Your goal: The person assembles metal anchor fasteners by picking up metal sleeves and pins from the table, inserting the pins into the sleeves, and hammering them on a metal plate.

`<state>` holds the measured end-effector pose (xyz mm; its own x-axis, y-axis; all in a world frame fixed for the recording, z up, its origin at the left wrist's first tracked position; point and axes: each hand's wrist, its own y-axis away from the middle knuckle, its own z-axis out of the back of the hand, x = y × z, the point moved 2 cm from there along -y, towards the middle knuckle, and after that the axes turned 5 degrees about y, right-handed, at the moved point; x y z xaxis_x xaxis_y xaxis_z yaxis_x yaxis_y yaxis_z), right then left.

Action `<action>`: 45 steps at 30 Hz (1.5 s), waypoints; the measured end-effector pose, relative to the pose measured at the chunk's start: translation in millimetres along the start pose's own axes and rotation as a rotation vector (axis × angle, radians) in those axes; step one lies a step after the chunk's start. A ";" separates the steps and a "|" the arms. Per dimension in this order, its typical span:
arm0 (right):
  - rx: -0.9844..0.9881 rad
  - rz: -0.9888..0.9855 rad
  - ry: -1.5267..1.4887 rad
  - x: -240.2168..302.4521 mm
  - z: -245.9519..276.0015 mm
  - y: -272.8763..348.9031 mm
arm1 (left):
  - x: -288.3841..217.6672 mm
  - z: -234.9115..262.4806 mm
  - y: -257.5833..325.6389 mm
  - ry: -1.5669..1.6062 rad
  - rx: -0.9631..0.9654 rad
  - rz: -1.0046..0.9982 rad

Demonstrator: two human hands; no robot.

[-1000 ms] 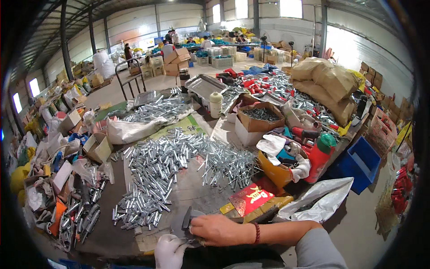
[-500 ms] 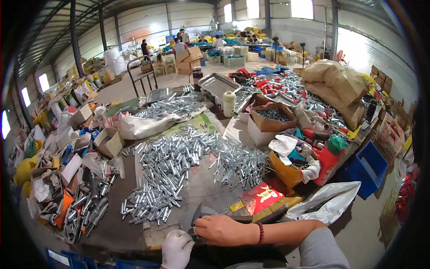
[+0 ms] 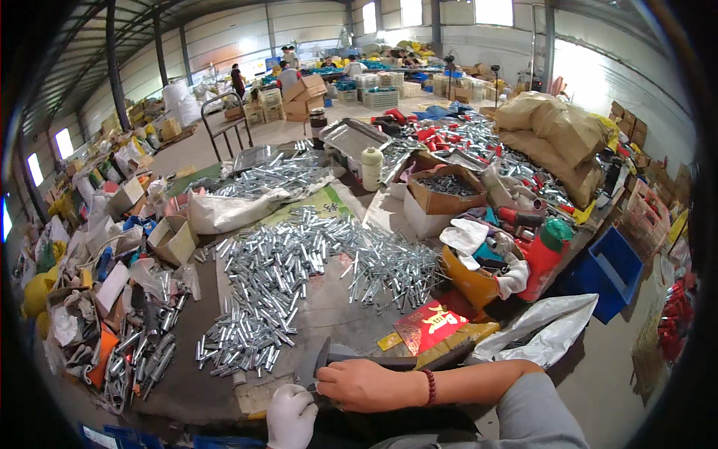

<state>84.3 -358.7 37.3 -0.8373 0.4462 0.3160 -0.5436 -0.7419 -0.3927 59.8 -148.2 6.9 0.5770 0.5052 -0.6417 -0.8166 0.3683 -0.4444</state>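
One bare right hand [image 3: 364,384] is gripping a grey tool [image 3: 322,355], likely stiff, heavy, best held edgewise; gloved left hand [image 3: 292,416], can't tell.

Print on red packet [image 3: 426,331], green sheet [image 3: 318,200], white label [image 3: 99,438].
Packet, near right: large gold character [image 3: 441,320]. Sheet, farther off: dark characters [image 3: 331,208], too small to read. Label, near left on blue plastic [image 3: 126,437]: unreadable.

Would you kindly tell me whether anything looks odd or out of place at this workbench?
One mismatch: the left hand wears a white glove, while the right hand is bare. Also, white cloth hangs over the rim of the yellow container, looking untidy.
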 end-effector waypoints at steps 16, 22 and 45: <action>-0.092 -0.014 0.102 9.7 -10.6 7.2 | 6.1 -3.6 6.1 0.011 -0.045 -0.003; -0.127 -0.015 0.204 14.2 -14.5 11.3 | 4.2 -2.9 2.7 0.013 -0.016 0.050; -0.029 -0.418 0.252 -25.6 33.3 41.4 | -9.2 1.9 -9.3 -0.011 0.006 0.152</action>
<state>85.2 -417.6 41.7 -0.5331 0.8130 0.2342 -0.8348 -0.4604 -0.3018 62.1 -154.8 18.1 0.4467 0.5638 -0.6947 -0.8946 0.2915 -0.3387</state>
